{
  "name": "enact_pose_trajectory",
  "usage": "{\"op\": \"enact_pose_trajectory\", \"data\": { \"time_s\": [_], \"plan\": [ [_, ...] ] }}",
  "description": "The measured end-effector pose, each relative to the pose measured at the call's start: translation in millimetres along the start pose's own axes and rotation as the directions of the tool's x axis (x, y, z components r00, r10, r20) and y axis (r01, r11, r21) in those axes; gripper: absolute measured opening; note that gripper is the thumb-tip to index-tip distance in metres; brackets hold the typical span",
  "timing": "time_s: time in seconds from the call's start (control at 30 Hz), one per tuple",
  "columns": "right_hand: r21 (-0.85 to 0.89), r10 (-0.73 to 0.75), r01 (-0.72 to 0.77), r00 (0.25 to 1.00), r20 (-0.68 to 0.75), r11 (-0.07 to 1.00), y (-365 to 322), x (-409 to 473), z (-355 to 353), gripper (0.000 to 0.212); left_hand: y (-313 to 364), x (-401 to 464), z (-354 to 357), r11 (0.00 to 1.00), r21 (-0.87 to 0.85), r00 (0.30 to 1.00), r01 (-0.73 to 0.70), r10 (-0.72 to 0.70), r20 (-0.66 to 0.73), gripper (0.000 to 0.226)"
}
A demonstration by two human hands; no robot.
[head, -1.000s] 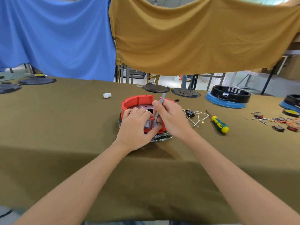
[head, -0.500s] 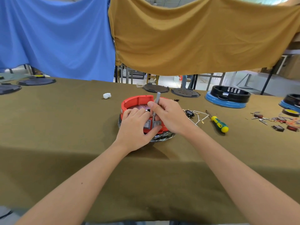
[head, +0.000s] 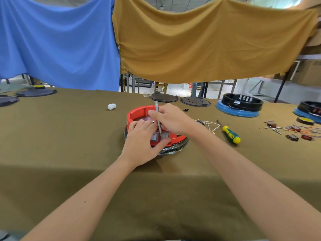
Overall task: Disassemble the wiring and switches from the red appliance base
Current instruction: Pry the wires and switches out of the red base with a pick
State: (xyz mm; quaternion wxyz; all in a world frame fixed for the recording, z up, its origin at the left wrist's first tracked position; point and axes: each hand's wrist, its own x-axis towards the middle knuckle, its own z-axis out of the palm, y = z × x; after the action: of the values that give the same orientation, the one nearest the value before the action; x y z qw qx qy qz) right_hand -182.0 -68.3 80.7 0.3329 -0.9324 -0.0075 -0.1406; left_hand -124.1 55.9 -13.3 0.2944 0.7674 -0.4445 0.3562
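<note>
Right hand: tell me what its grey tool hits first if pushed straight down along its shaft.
The right hand aims the grey tool down at the right-hand grey switch on the red base; probably its top edge, though depth is unclear.

We see a worktop [head: 60,145] draped in olive cloth, its far edge meeting a blue sheet [head: 57,40] hung at the left and a mustard sheet [head: 208,42] at the right. Under the sheets, metal frames [head: 132,84] stand on a pale, brightly lit floor [head: 175,87].
</note>
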Motion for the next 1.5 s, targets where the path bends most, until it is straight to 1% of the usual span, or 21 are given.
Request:
{"op": "enact_pose_trajectory", "data": {
  "time_s": [0.07, 0.1, 0.2, 0.23, 0.3, 0.4, 0.53, 0.63, 0.73, 0.8, 0.9, 1.0, 1.13, 1.23, 1.3, 1.37, 1.43, 1.5],
  "plan": [
    [0.036, -0.024, 0.025, 1.0, -0.019, 0.999, 4, -3, 0, 0.043, 0, 0, 0, 1.0, 0.007, 1.0, 0.004, -0.004, 0.003, 0.038],
    [0.073, -0.038, 0.042, 0.998, -0.05, 0.996, 8, -6, -2, 0.041, 0, -1, 0, 1.0, 0.014, 1.0, 0.005, -0.005, 0.003, 0.037],
    [0.253, -0.04, 0.085, 0.983, -0.178, 0.964, 23, -14, -11, 0.035, 1, -1, -2, 1.0, 0.015, 1.0, 0.018, -0.019, 0.018, 0.034],
    [0.288, -0.031, 0.091, 0.978, -0.205, 0.953, 28, -17, -15, 0.034, 2, -1, -2, 1.0, 0.008, 1.0, 0.019, -0.019, 0.025, 0.032],
    [0.279, -0.02, 0.083, 0.975, -0.222, 0.957, 38, -22, -22, 0.031, 3, -2, -4, 1.0, -0.018, 0.999, 0.024, -0.023, 0.035, 0.029],
    [0.215, -0.021, 0.067, 0.978, -0.207, 0.974, 48, -28, -28, 0.029, 3, -1, -6, 0.997, -0.067, 0.997, 0.046, -0.042, 0.063, 0.029],
    [0.235, -0.061, 0.092, 0.989, -0.137, 0.968, 52, -31, -26, 0.028, 3, -1, -8, 0.996, -0.069, 0.995, 0.057, -0.051, 0.088, 0.025],
    [0.209, -0.074, 0.096, 0.991, -0.111, 0.973, 52, -31, -24, 0.027, 3, -1, -7, 0.997, -0.058, 0.995, 0.055, -0.049, 0.089, 0.024],
    [0.261, -0.043, 0.068, 0.994, -0.098, 0.963, 53, -31, -26, 0.029, 3, -1, -7, 0.998, -0.048, 0.996, 0.05, -0.045, 0.083, 0.024],
    [0.265, -0.008, 0.028, 0.997, -0.079, 0.964, 51, -29, -27, 0.029, 3, -1, -6, 0.998, -0.037, 0.996, 0.044, -0.041, 0.08, 0.025],
    [0.23, 0.037, -0.029, 0.999, -0.031, 0.973, 44, -22, -29, 0.027, 4, -1, -6, 0.999, -0.022, 0.996, 0.039, -0.037, 0.085, 0.026],
    [0.188, 0.074, -0.077, 0.997, 0.025, 0.979, 37, -18, -33, 0.031, 4, -1, -6, 0.999, -0.015, 0.995, 0.04, -0.038, 0.091, 0.028],
    [0.176, 0.102, -0.113, 0.992, 0.07, 0.978, 32, -15, -37, 0.033, 4, -1, -7, 0.999, -0.017, 0.995, 0.041, -0.039, 0.092, 0.028],
    [0.174, 0.079, -0.086, 0.996, 0.051, 0.981, 34, -16, -33, 0.034, 5, -1, -8, 0.999, -0.025, 0.995, 0.044, -0.042, 0.089, 0.027],
    [0.214, 0.035, -0.025, 0.999, -0.041, 0.977, 38, -19, -30, 0.034, 5, 0, -8, 0.998, -0.027, 0.995, 0.05, -0.047, 0.092, 0.025],
    [0.314, -0.009, 0.05, 0.991, -0.131, 0.948, 39, -21, -28, 0.033, 4, 0, -8, 0.998, -0.021, 0.994, 0.053, -0.05, 0.1, 0.025],
    [0.323, -0.065, 0.1, 0.991, -0.117, 0.941, 36, -20, -24, 0.031, 4, 0, -8, 0.999, -0.015, 0.994, 0.046, -0.045, 0.101, 0.025],
    [0.237, -0.105, 0.116, 0.993, -0.06, 0.965, 31, -18, -18, 0.027, 4, 0, -8, 0.999, -0.012, 0.995, 0.032, -0.03, 0.091, 0.024]
  ]
}}
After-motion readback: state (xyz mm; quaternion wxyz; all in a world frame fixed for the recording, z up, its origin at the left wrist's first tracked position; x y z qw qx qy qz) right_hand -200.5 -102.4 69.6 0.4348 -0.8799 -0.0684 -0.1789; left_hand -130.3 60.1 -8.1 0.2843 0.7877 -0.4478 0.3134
